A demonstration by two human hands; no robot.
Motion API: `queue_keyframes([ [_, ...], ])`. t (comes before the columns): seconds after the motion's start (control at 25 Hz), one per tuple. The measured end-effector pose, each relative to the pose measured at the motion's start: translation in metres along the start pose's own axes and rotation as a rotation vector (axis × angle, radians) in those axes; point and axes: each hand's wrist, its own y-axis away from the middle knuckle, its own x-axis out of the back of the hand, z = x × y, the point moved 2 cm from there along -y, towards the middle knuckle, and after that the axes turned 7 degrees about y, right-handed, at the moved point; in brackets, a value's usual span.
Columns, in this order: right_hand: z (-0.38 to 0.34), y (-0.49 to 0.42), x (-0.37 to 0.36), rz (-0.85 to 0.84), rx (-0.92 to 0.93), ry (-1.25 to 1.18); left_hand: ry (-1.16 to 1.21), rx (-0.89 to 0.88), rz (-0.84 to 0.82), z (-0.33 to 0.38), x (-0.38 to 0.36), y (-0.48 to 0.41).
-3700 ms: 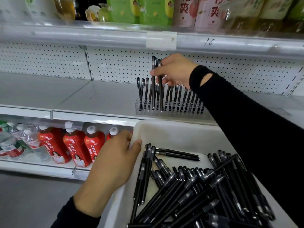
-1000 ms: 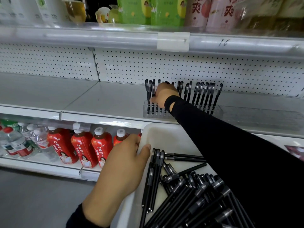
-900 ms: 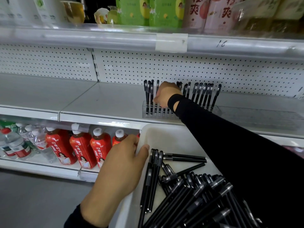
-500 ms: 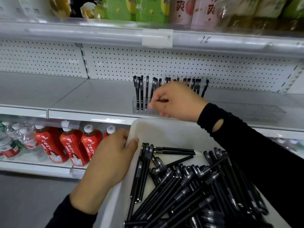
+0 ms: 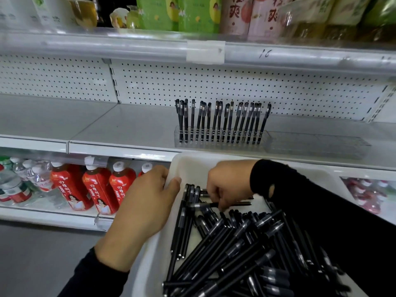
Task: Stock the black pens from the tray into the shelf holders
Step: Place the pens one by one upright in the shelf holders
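A white tray (image 5: 192,163) in front of me holds a heap of several black pens (image 5: 235,243). My left hand (image 5: 145,209) grips the tray's left rim, thumb over the edge. My right hand (image 5: 227,185) is down in the tray's far end, its fingers curled round a black pen (image 5: 201,205) that lies crosswise. On the shelf behind, a clear pen holder (image 5: 220,138) carries a row of several upright black pens (image 5: 222,121). A second clear holder (image 5: 317,144) to its right shows no pens.
The grey shelf (image 5: 120,129) stretches left of the holders, with a pegboard back wall (image 5: 214,82). Red drink bottles (image 5: 96,187) and water bottles (image 5: 19,181) fill the shelf below. Drink cartons (image 5: 192,13) stand on the top shelf.
My right hand left the shelf holder, where it had set pens, and came down into the tray onto a pen. The left hand kept its grip on the tray rim.
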Motion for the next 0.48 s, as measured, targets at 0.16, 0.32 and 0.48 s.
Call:
queue_keyframes([
  [0.16,0.017,0.022,0.050,0.218,0.059,-0.435,0.000,0.006,-0.010,-0.001,0.000,-0.001],
  [0.32,0.043,0.021,0.091,0.558,0.022,-0.760,0.015,0.016,-0.007,-0.001,0.000,0.000],
  [0.48,0.073,-0.018,0.100,0.837,-0.205,-0.847,0.010,0.016,-0.017,0.000,0.001,0.000],
])
